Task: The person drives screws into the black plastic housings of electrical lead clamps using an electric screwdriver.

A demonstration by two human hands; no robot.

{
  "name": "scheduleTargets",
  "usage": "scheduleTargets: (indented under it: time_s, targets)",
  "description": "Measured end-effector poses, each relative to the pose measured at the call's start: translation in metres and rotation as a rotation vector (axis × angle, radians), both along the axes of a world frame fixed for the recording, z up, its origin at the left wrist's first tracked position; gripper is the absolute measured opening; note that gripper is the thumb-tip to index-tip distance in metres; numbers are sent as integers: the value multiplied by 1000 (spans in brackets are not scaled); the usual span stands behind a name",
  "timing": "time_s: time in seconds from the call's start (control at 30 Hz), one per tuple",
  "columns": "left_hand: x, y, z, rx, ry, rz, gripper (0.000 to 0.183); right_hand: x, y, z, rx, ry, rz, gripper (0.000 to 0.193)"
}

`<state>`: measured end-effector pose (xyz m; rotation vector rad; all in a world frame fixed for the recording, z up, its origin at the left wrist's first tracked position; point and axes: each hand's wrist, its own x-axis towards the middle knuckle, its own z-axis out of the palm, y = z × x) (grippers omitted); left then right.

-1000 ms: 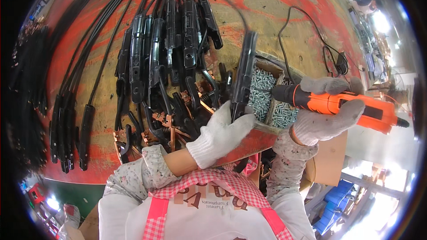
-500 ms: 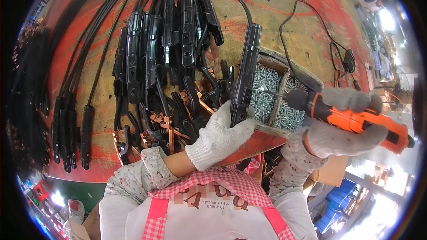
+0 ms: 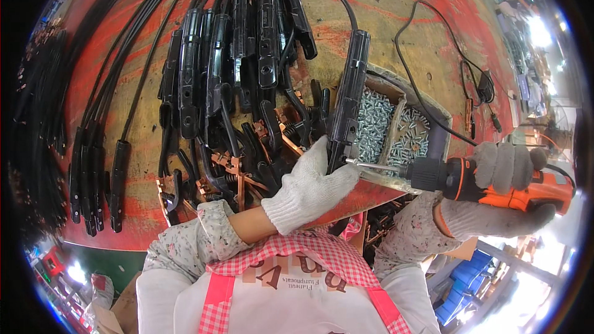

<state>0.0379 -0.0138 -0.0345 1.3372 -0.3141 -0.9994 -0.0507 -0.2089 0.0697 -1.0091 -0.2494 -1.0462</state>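
My left hand [image 3: 315, 185], in a white knit glove, is closed round the lower end of a black welding electrode holder handle [image 3: 350, 96]. A black cable runs from the handle's far end. In my gloved right hand [image 3: 504, 176] is an orange and black power screwdriver [image 3: 464, 178], held level. Its long bit [image 3: 380, 167] points left, and the tip meets the side of the handle beside my left thumb. Whether a screw sits at the tip is too small to tell. Just beyond the bit stands a divided box of silver screws [image 3: 373, 117].
Several black electrode holders with copper jaws [image 3: 232, 179] lie piled to the left, cables running off the far side. More black handles [image 3: 93, 179] and a thick bundle of cables [image 3: 40, 130] hang farther left. A dark cord [image 3: 427, 3] loops across the red, worn table [image 3: 383, 21].
The screwdriver has come down from over the screw box, and its bit now meets the handle's side. The handle in my left hand has shifted slightly right.
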Motion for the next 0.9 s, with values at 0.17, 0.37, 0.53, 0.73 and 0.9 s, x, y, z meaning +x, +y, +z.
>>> scheduleTargets:
  time_s: [0.17,0.37,0.53,0.73,0.9]
  targets:
    - [1,-3,10,-22,45,27,31,6,11,-2,-68,3,40,70]
    - [1,-3,6,-21,44,16,32,12,24,4,-81,-42,230,64]
    - [0,-3,2,-17,-29,20,31,4,24,3,-76,-61,59,72]
    - [-3,-7,-3,-21,15,13,27,3,21,5,-151,-54,113,79]
    - [-2,-2,-9,56,-18,22,24,17,31,0,-161,64,78,64]
